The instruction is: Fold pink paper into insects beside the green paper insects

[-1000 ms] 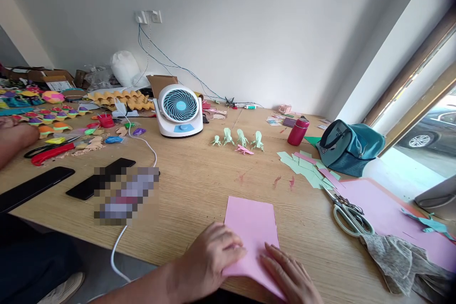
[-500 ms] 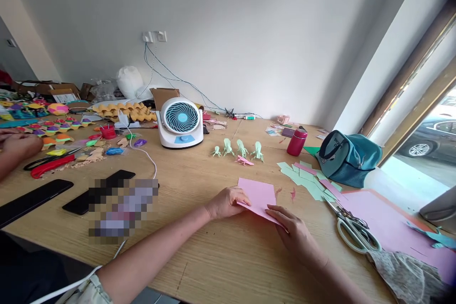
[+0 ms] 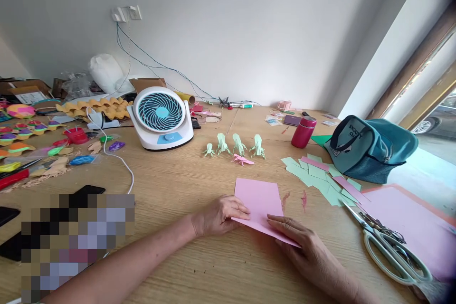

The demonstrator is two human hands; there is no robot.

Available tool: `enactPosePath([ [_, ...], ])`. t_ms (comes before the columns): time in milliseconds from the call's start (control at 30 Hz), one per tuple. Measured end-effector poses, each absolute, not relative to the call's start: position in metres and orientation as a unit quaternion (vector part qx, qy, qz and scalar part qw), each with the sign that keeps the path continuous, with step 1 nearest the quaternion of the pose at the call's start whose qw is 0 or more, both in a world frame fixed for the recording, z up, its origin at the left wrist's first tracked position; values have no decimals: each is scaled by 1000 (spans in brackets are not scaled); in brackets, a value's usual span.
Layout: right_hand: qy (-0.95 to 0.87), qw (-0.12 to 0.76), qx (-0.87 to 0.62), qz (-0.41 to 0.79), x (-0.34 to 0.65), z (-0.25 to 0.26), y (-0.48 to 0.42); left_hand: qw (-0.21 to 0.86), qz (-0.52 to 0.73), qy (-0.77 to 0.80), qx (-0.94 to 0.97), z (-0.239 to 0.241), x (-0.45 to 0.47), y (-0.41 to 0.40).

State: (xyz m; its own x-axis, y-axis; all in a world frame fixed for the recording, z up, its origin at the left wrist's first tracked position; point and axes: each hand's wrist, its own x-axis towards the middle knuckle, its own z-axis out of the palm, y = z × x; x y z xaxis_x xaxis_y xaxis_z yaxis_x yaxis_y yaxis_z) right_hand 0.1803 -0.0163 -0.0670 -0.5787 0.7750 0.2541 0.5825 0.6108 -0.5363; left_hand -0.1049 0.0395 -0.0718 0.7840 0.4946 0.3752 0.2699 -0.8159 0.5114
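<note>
A sheet of pink paper (image 3: 259,197) rests on the wooden table between my hands, its near edge lifted. My left hand (image 3: 226,216) grips its left near corner, fingers on top and the thumb hidden. On the right near side, my right hand (image 3: 297,240) holds the sheet with fingers laid over it and the thumb underneath. Beyond the paper stand several folded light-green paper figures (image 3: 239,144) in a row. A small pink folded figure (image 3: 242,159) lies just in front of them.
A white fan (image 3: 162,116) stands at the back left. To the right are a red flask (image 3: 303,132), green paper pieces (image 3: 313,175), a teal bag (image 3: 374,147) and scissors (image 3: 388,251). Craft bits and a white cable (image 3: 121,161) lie left.
The view has shifted closer and to the right, so the fan and phones sit further left. Both hands keep hold of the pink paper, and its near edge looks slightly more bent up.
</note>
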Motion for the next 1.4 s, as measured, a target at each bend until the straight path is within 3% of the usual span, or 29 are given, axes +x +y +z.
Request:
enactPosePath([
  [333, -899, 210, -333, 190, 186, -70, -2, 228, 256, 177, 923, -65, -109, 32],
  [567, -907, 239, -285, 195, 189, -64, -2, 253, 235, 173, 922, -59, -109, 31],
  [967, -829, 242, -384, 328, 191, -76, 1, 341, 281, 230, 867, -64, -111, 35],
  [1400, -784, 267, -480, 289, 190, -82, -3, 366, 325, 391, 779, -70, -102, 28],
])
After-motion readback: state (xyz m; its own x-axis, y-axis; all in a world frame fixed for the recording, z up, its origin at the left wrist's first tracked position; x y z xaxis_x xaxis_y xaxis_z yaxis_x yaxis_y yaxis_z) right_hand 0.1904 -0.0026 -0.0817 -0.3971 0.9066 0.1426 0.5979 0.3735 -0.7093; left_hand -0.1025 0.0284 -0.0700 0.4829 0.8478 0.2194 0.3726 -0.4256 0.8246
